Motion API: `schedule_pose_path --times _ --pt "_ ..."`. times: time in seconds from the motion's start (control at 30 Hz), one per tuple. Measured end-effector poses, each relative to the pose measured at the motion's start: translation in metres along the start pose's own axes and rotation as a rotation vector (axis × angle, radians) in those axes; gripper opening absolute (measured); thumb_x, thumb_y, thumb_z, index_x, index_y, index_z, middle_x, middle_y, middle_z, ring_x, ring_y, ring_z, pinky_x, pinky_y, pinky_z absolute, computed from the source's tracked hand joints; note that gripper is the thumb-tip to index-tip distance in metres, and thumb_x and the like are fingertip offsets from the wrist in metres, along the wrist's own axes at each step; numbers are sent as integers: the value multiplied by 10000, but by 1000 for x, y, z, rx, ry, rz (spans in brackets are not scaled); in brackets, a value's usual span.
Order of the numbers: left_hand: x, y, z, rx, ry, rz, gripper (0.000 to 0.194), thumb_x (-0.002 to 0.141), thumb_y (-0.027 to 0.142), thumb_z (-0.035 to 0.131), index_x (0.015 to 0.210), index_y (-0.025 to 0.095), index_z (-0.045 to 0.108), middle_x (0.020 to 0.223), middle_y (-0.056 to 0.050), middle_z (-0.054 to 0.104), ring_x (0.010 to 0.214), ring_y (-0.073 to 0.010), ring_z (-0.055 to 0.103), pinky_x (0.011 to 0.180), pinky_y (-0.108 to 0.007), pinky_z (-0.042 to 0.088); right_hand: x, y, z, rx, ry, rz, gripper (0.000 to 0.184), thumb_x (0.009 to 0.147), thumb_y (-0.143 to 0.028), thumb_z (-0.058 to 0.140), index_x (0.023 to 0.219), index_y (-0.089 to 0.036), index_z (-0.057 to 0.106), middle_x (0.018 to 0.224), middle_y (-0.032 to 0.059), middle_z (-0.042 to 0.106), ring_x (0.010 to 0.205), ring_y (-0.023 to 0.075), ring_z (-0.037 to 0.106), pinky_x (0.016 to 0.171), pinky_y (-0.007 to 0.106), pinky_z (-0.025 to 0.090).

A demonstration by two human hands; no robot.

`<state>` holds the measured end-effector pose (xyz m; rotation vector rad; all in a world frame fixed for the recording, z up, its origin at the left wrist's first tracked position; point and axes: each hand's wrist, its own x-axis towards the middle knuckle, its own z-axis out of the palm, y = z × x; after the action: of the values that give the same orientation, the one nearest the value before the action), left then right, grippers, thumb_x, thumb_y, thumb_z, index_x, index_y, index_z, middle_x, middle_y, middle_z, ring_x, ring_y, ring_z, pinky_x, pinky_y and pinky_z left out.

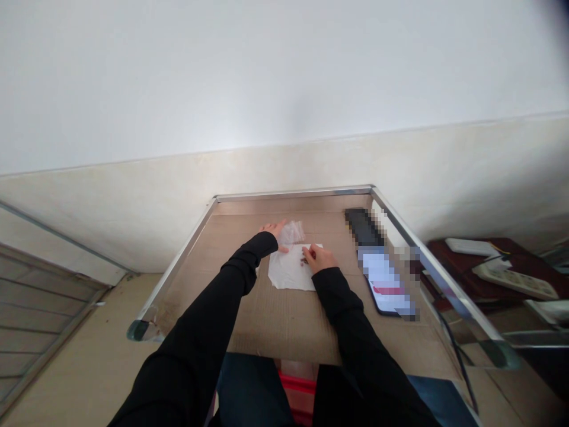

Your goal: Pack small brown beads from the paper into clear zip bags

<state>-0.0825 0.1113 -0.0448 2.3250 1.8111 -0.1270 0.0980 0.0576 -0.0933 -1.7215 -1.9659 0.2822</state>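
Observation:
A white sheet of paper (287, 274) lies on the cardboard-covered table, with a few small brown pieces (304, 261) near its right side. At the paper's top edge rests a crumpled clear plastic bag (293, 232). My left hand (272, 229) is spread open at the bag's left side, its thumb reaching down to the paper. Over the right part of the paper, my right hand (322, 260) has its fingertips pinched together by the brown pieces. Whatever is between those fingertips is too small to make out.
To the right lie a lit phone (386, 284) and a dark, blurred-out object (364, 226). A metal rim (293, 193) edges the table against the wall. Beyond the right side, a power strip (515, 280) sits on a dark red surface.

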Motion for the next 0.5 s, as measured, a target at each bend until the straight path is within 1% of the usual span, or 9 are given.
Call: schedule_pose_path --times 0.1,0.17,0.23,0.33,0.4,0.5 --pt "-3 -5 -3 -26 75 76 988 476 482 647 1277 231 127 1206 -124 382 1051 -310 364 850 -418 262 0 0 1 16 3 8 366 774 -440 356 581 -173 515 561 13 549 497 100 441 457 214 204" --pt "-6 -7 -6 -21 105 100 943 492 382 671 1271 254 155 1198 -107 394 1041 -299 378 852 -407 260 0 0 0 26 7 8 369 774 -438 355 577 -170 516 556 15 545 494 102 439 457 217 206" --pt "-9 -8 -9 -21 126 142 915 492 318 682 1261 277 188 1170 -91 419 1037 -291 383 856 -400 254 0 0 0 32 14 3 373 774 -437 352 576 -168 518 557 18 543 495 102 439 456 220 206" --pt "-11 -6 -11 -37 142 274 892 490 290 685 1251 289 221 1119 -88 446 1028 -291 385 854 -394 252 0 0 0 35 22 0 375 775 -440 346 580 -169 518 565 18 546 499 101 438 453 219 199" --pt "-11 -2 -11 -30 132 353 889 490 278 685 1251 287 224 1114 -89 444 1021 -292 384 848 -390 258 0 1 0 35 19 3 371 776 -438 346 581 -171 515 570 16 549 500 99 436 452 216 195" --pt "-7 7 -8 14 99 379 910 471 253 693 1251 281 225 1125 -84 435 1008 -287 384 839 -382 270 -1 1 0 42 14 -3 357 777 -425 352 581 -172 510 586 15 554 506 97 435 456 212 199"
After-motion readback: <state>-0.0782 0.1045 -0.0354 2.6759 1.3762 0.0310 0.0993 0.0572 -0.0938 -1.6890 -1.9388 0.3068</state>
